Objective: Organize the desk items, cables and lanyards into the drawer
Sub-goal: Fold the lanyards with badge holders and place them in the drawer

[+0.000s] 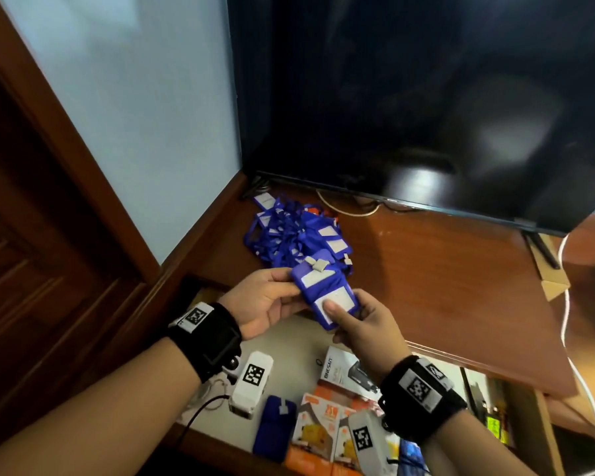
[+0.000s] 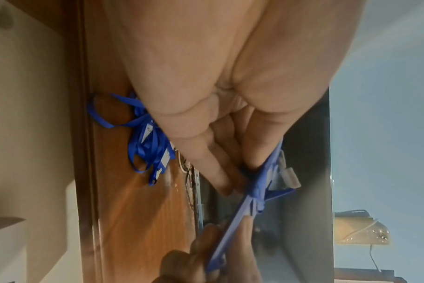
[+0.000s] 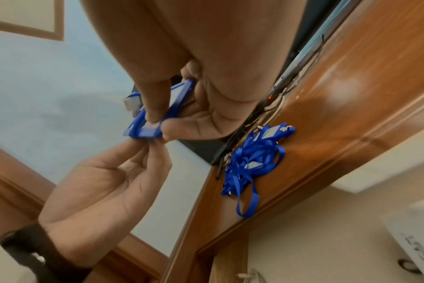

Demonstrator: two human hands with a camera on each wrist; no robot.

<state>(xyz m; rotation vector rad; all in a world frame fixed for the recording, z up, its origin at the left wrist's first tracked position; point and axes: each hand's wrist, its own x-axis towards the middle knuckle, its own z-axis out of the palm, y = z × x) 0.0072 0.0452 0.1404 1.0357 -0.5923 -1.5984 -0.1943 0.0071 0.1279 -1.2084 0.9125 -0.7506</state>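
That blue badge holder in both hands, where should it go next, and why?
Probably down into the open drawer, beside the blue holder already lying there. The left hand and right hand both pinch the blue badge holder right above the drawer, its strap seemingly wrapped around it, while a pile of lanyards waits on the desk.

Home or office room: wooden desk (image 1: 443, 269) against pale blue wall (image 1: 134, 115), dark screen (image 1: 426, 97) standing on it, wooden door (image 1: 21, 235) at left, open drawer (image 1: 299, 338) holding boxed gadgets.

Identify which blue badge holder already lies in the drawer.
The lone blue badge holder beside the white box; others are piled on the desk or held in both hands.
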